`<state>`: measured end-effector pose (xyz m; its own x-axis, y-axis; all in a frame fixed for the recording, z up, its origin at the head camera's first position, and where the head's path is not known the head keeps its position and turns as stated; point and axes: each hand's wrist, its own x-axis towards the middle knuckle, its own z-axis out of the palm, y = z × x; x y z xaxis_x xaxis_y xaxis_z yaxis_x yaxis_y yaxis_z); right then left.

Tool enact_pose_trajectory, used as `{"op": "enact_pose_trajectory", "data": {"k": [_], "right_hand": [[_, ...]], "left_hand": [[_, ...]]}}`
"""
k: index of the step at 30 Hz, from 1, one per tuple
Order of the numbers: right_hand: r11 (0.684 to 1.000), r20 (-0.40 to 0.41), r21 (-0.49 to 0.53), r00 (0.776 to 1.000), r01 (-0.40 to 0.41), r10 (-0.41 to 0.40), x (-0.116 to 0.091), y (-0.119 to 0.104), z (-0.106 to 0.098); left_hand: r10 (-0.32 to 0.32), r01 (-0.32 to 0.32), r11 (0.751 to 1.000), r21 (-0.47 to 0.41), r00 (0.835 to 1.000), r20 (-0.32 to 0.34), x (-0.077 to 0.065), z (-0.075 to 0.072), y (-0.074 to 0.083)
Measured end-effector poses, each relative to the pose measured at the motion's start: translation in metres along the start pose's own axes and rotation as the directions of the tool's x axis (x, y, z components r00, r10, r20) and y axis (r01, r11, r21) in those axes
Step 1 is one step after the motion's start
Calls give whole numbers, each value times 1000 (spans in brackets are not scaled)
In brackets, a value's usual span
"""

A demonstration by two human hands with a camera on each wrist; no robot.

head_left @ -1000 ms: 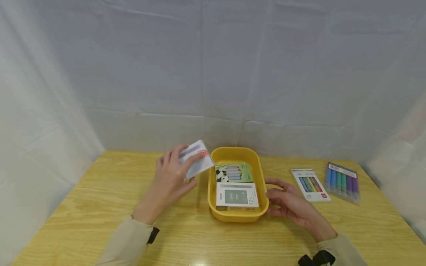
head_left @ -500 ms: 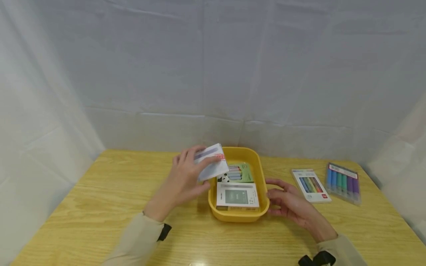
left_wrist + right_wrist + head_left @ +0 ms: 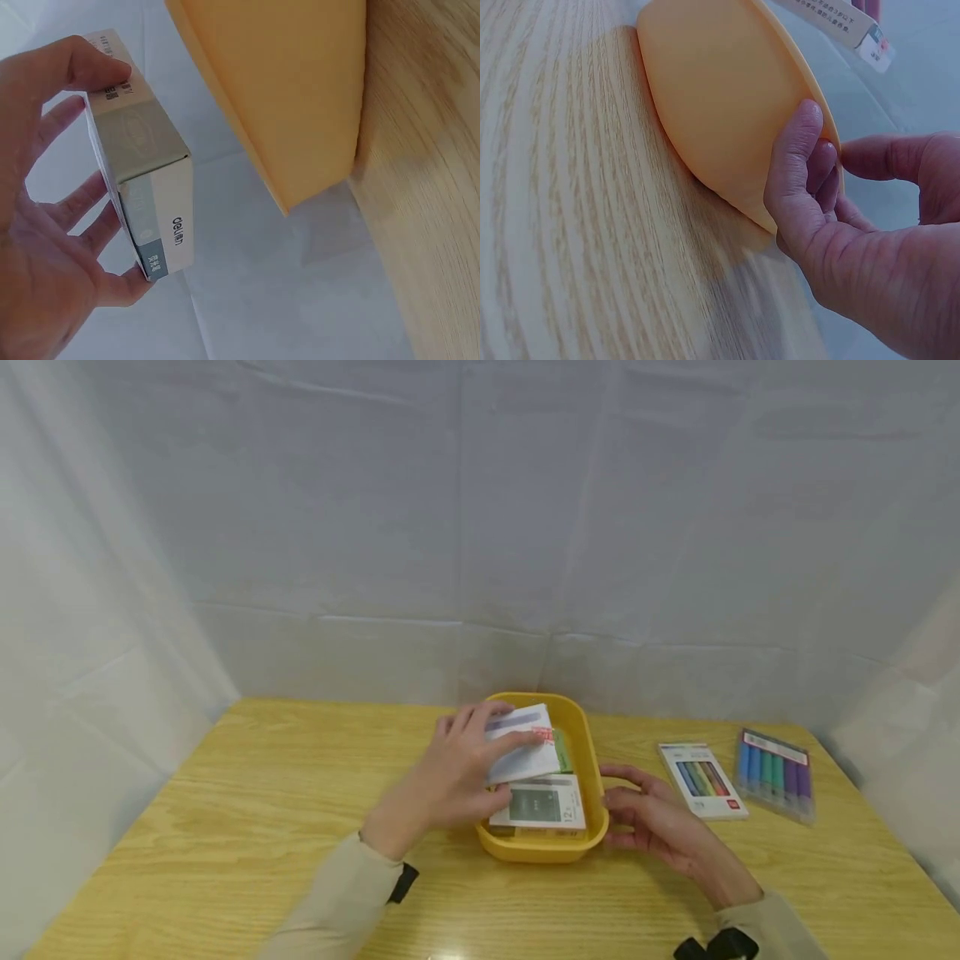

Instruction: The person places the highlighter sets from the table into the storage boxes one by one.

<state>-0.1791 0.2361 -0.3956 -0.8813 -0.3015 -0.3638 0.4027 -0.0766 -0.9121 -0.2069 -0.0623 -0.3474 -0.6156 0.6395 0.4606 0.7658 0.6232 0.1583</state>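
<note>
My left hand (image 3: 457, 772) grips a flat white box (image 3: 517, 766) above the yellow basket (image 3: 595, 768). In the left wrist view, the thumb lies on one face of this white box (image 3: 174, 225), fingers on the opposite one; "deli" is printed on an end. Inside the basket lie a white box with a dark green panel (image 3: 573, 810) and, mostly hidden behind the held box, a green box (image 3: 562, 750). My right hand (image 3: 660, 822) rests its loosely bent fingers against the basket's right side; in the right wrist view, fingertips touch the basket's wall (image 3: 712, 82) and rim.
Right of the basket, a white pack of coloured sticks (image 3: 705, 781) lies on the wooden table (image 3: 300, 777). Beside it is a clear case of blue, green and purple pens (image 3: 776, 775). A pale cloth (image 3: 450, 527) hangs behind the table.
My left hand has carried the white box rightward and slightly down, from left of the basket to over it, covering most of the green box. My right hand stays at the basket's side.
</note>
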Motion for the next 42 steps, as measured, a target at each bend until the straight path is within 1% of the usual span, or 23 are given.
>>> {"op": "enact_pose_trajectory", "data": {"k": [4,8,15,21,29,32,36,39,42], "right_hand": [[1000,1,1,1000,-4,4,0,0,0],[1000,3,0,1000,-9,9,0,0,-1],[1000,14,3,1000,0,0,-1,1,-1],[1000,35,2,999,24,-24,-1,3,-1],[1000,36,6,999,25,-25,-2,3,-2],[1000,40,7,999,24,-24,-2,3,-2],[1000,45,11,999,28,-29,-2,3,-2],[999,48,14,998,31,-32,-2,3,-2],[999,48,13,998,31,-31,-2,4,-2]], "left_hand": [[25,-25,1000,-1,999,45,4,6,7],[33,-32,999,-7,994,101,8,13,13],[7,3,998,-63,987,161,12,28,17],[-4,19,998,-66,975,222,13,37,18],[-13,18,1000,-15,964,266,12,45,18],[-30,34,999,-9,957,289,12,47,18],[-59,66,998,-11,943,328,13,51,16],[-69,76,997,-6,936,344,14,53,15],[-64,74,997,-17,937,344,14,54,13]]}}
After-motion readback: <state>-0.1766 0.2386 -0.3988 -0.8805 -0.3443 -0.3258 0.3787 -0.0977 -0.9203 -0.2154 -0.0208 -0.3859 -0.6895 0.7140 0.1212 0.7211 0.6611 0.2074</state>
